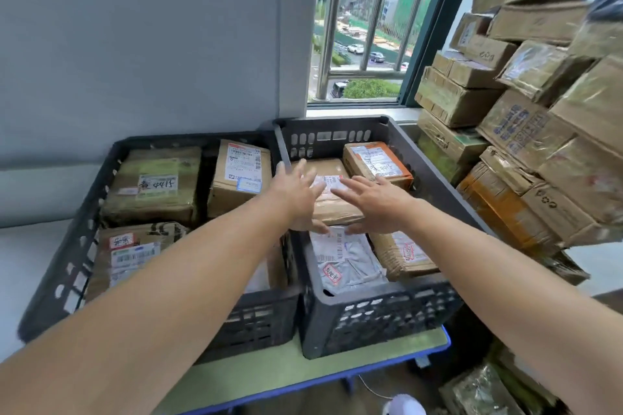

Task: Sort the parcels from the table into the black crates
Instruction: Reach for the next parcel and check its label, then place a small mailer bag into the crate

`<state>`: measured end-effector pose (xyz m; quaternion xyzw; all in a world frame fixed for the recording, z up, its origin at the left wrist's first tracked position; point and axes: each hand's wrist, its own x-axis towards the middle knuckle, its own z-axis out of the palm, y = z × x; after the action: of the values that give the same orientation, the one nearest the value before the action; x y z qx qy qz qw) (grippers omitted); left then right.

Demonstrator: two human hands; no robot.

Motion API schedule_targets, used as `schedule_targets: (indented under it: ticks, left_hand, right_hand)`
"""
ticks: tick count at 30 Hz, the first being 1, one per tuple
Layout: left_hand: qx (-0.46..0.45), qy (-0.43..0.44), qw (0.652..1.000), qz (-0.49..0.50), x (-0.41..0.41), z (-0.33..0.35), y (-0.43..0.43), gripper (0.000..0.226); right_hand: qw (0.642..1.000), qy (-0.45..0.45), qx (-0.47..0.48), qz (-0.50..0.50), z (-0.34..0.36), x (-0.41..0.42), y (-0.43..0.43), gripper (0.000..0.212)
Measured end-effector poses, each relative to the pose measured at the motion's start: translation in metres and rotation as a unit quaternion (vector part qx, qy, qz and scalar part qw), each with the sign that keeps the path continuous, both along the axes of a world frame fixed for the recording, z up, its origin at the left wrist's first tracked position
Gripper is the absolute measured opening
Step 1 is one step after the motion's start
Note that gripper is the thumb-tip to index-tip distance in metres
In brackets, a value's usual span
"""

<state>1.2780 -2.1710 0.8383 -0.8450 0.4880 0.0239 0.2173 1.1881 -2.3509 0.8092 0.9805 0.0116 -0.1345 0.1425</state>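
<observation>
Bench (pixel 269 377) edge nearest me, green top w/ blue lip, both black crates side by side on it. At 11 o'clock the left crate (pixel 67 246), packed w/ several brown boxes. At 12 the right crate (pixel 371 317); front row is a grey poly bag (pixel 347 263) w/ a corrugated mailer (pixel 404 253) touching it at its 3 o'clock.

Just past those, mid-crate, the brown parcel (pixel 333 204), the one I'm dealing w/. My left hand (pixel 296 192) is over its 9 o'clock edge and my right hand (pixel 374 202) over its 3 o'clock edge. My fingers (pixel 350 184) on both are spread wide and straight, gripping nothing. Can't tell if my palms touch the carton or hang just above it.

Its long axis runs approx 6-to-12, so my hands bracket it the short way, both equally near. It looks seated flat, so I'd judge this drop is done or nearly.

An orange-taped parcel (pixel 377 162) sits at its 1 o'clock, near the far wall.

Further out at 2–3 o'clock is the pile of cartons (pixel 505 131), apart from the crate and unsorted. Next pick prob. comes from there, right arm nearer. Beyond it all at 12, the window (pixel 364 27).
</observation>
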Motion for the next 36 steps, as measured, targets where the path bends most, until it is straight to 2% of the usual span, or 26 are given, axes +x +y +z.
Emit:
schedule_targets:
  ticks: [4, 8, 14, 20, 28, 36]
  left_hand:
    - [-0.047, -0.048, 0.997, 0.036, 0.023, 0.026, 0.078, 0.102]
    - [-0.082, -0.071, 0.989, 0.098, 0.052, 0.038, 0.186, 0.101]
    - [-0.142, -0.103, 0.967, 0.185, 0.082, 0.033, 0.38, 0.1]
    - [-0.161, -0.087, 0.934, 0.307, 0.093, 0.024, 0.561, 0.094]
    - [-0.171, -0.113, 0.88, 0.428, 0.124, -0.007, 0.739, 0.093]
    - [-0.146, -0.095, 0.829, 0.531, 0.206, -0.052, 0.878, 0.095]
  right_hand:
    - [0.998, -0.06, -0.021, -0.006, 0.037, 0.029, 0.062, 0.092]
    - [0.993, -0.113, -0.027, 0.012, 0.056, 0.066, 0.159, 0.09]
    - [0.987, -0.147, 0.015, 0.069, 0.06, 0.122, 0.341, 0.089]
    - [0.969, -0.191, 0.076, 0.134, 0.045, 0.179, 0.521, 0.083]
    - [0.954, -0.153, 0.182, 0.181, 0.0, 0.266, 0.709, 0.086]
    - [0.934, -0.126, 0.241, 0.231, -0.04, 0.373, 0.852, 0.083]
